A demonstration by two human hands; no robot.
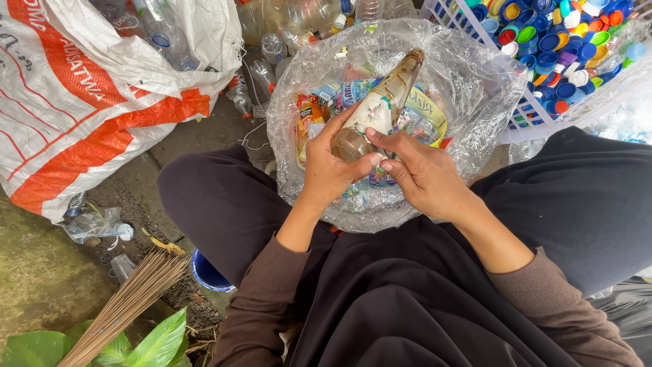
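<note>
Bottle (377, 107) looks light, slick and grimy, left hand (329, 170) wrapped round its base, right hand (421, 173) fingers pinching the label.

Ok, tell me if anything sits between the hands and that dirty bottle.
Nothing visible does. The left hand already grips the base of the dirty bottle, and the right hand has its fingertips on the torn label. The bottle is held over the clear plastic bag of wrappers.
</note>
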